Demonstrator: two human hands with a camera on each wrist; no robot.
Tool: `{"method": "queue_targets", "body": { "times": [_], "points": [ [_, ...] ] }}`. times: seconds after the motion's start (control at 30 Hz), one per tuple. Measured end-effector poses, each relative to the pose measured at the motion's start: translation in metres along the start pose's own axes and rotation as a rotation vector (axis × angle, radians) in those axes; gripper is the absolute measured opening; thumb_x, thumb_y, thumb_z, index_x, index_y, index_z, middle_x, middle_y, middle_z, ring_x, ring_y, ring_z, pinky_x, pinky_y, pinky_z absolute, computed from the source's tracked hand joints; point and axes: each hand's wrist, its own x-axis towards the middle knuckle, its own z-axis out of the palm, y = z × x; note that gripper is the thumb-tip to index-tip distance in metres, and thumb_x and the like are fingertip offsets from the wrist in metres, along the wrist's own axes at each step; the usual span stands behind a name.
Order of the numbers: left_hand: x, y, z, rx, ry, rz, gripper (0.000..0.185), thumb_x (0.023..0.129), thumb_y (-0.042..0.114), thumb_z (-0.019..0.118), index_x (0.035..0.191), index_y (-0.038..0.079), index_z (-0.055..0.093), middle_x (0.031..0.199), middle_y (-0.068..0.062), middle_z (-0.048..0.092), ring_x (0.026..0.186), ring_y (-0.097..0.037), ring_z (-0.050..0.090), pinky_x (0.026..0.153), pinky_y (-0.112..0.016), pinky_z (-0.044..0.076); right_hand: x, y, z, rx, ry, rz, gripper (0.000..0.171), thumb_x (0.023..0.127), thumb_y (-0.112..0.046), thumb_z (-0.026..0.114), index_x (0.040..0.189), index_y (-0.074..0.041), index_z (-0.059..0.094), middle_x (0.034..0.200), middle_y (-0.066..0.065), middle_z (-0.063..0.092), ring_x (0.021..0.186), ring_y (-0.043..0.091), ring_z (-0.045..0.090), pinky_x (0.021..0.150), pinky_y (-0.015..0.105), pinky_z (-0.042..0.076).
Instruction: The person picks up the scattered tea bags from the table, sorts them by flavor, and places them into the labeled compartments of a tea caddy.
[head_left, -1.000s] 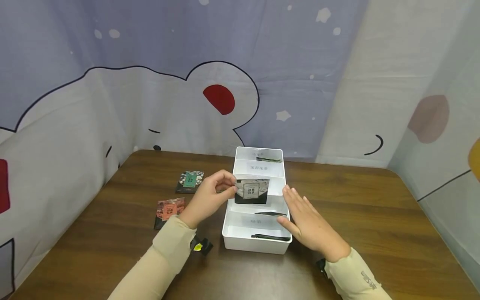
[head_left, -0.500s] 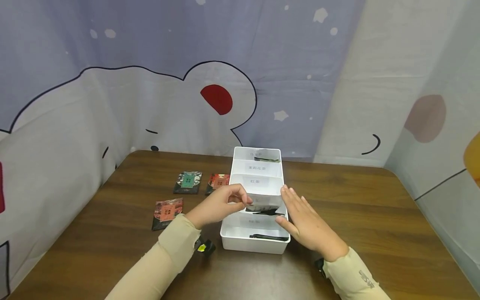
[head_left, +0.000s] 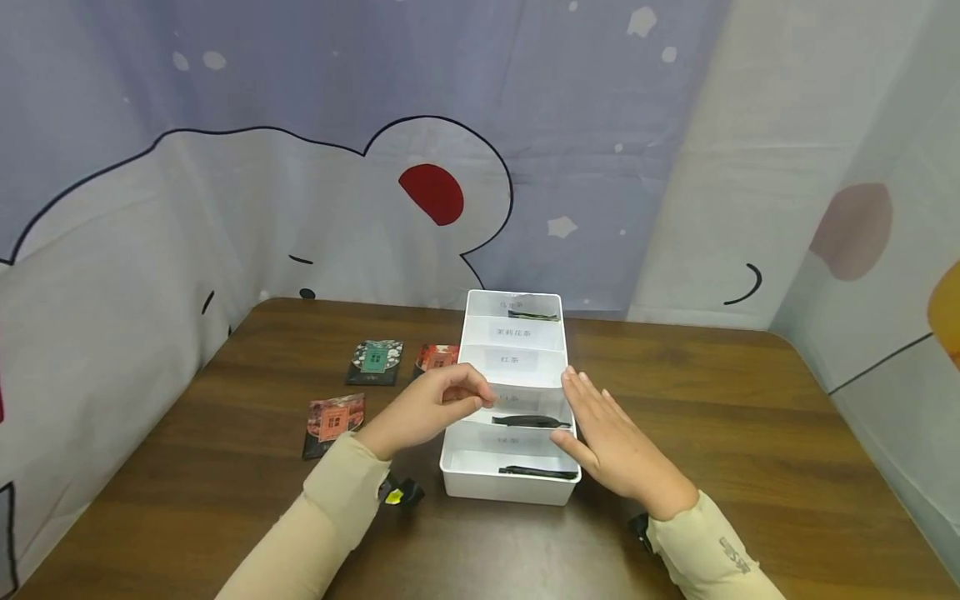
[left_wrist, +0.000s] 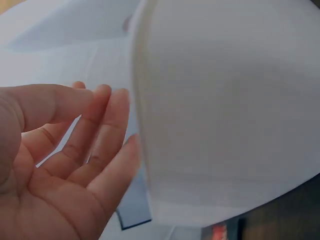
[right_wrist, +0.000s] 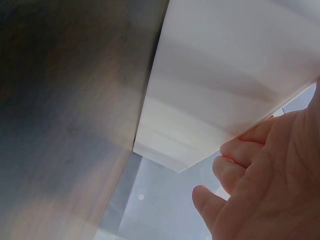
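From my head I look forward and down over the desk [head_left: 750, 467], well back from the white box [head_left: 506, 488], my left grip [head_left: 426, 410] and my right grip [head_left: 622, 450]. Each wrist view sits close, tilted, facing past its own grip to a wall of the box, which all three views share.

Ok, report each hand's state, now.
Left hand: open, loosely curved, holding nothing.
Right hand: open, held flat at the rim of the white box, gripping nothing.

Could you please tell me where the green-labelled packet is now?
In the head view, the green-labelled packet lies on the table, left of the white box, beside a red packet.
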Motion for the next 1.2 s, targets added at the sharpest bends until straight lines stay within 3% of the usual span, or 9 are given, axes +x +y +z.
{"method": "queue_targets", "body": {
  "times": [0.3, 0.47, 0.6, 0.7, 0.83, 0.87, 0.97, 1.2],
  "points": [
    [-0.017, -0.003, -0.024, 0.051, 0.278, 0.002, 0.015, 0.099, 0.005, 0.063, 0.114, 0.004, 0.064, 0.11, -0.01, 0.07, 0.101, -0.023, 0.068, 0.086, -0.03, 0.056, 0.001, 0.0, 0.0, -0.002, -0.002, -0.005, 0.078, 0.106, -0.044, 0.05, 0.159, 0.004, 0.02, 0.167, 0.018, 0.018, 0.153, 0.038, 0.019, 0.121, 0.058, 0.019],
    [-0.029, -0.011, -0.046, 0.207, 0.382, -0.084, 0.019, 0.101, 0.011, 0.063, 0.119, 0.006, 0.062, 0.114, -0.011, 0.07, 0.104, -0.026, 0.067, 0.085, -0.04, 0.056, 0.001, -0.001, -0.001, 0.004, -0.006, 0.001, 0.077, 0.106, -0.044, 0.049, 0.159, 0.004, 0.02, 0.167, 0.018, 0.018, 0.153, 0.037, 0.018, 0.121, 0.059, 0.019],
    [-0.037, -0.016, -0.06, 0.293, 0.443, -0.168, 0.023, 0.103, 0.014, 0.061, 0.125, 0.008, 0.06, 0.121, -0.011, 0.068, 0.112, -0.031, 0.065, 0.092, -0.05, 0.054, 0.0, -0.002, -0.001, 0.002, -0.007, 0.003, 0.077, 0.106, -0.044, 0.049, 0.159, 0.004, 0.02, 0.167, 0.018, 0.018, 0.153, 0.037, 0.018, 0.121, 0.059, 0.019],
    [-0.043, -0.021, -0.069, 0.317, 0.442, -0.243, 0.028, 0.104, 0.017, 0.058, 0.131, 0.009, 0.057, 0.13, -0.013, 0.064, 0.119, -0.034, 0.061, 0.097, -0.054, 0.051, 0.0, -0.002, -0.001, -0.001, -0.006, 0.002, 0.077, 0.106, -0.044, 0.049, 0.159, 0.004, 0.021, 0.167, 0.018, 0.018, 0.153, 0.037, 0.018, 0.121, 0.059, 0.02],
    [-0.05, -0.028, -0.078, 0.35, 0.37, -0.34, 0.04, 0.105, 0.021, 0.057, 0.141, 0.006, 0.051, 0.141, -0.019, 0.056, 0.126, -0.04, 0.057, 0.099, -0.057, 0.049, 0.0, -0.002, -0.001, 0.001, -0.009, 0.004, 0.077, 0.106, -0.044, 0.049, 0.159, 0.003, 0.021, 0.167, 0.017, 0.018, 0.153, 0.036, 0.017, 0.121, 0.059, 0.019],
    [-0.051, -0.03, -0.08, 0.35, 0.351, -0.364, 0.043, 0.105, 0.021, 0.057, 0.143, 0.004, 0.05, 0.142, -0.022, 0.054, 0.12, -0.044, 0.06, 0.096, -0.057, 0.051, 0.0, -0.003, -0.001, 0.001, -0.009, 0.003, 0.077, 0.106, -0.044, 0.049, 0.159, 0.003, 0.021, 0.167, 0.017, 0.018, 0.153, 0.036, 0.017, 0.121, 0.059, 0.019],
    [-0.054, -0.035, -0.086, 0.386, 0.33, -0.419, 0.048, 0.105, 0.022, 0.057, 0.146, 0.001, 0.047, 0.145, -0.025, 0.051, 0.12, -0.046, 0.058, 0.099, -0.059, 0.049, 0.001, -0.003, -0.002, 0.0, -0.01, 0.004, 0.077, 0.106, -0.045, 0.048, 0.159, 0.003, 0.02, 0.167, 0.018, 0.018, 0.154, 0.035, 0.016, 0.121, 0.059, 0.019],
    [-0.062, -0.048, -0.095, 0.43, 0.294, -0.574, 0.058, 0.103, 0.027, 0.059, 0.145, -0.009, 0.043, 0.144, -0.034, 0.046, 0.132, -0.051, 0.045, 0.105, -0.065, 0.041, 0.0, -0.003, -0.002, 0.003, -0.01, 0.004, 0.076, 0.106, -0.044, 0.048, 0.159, 0.004, 0.02, 0.167, 0.018, 0.018, 0.153, 0.036, 0.017, 0.121, 0.059, 0.019]
  ]
}}
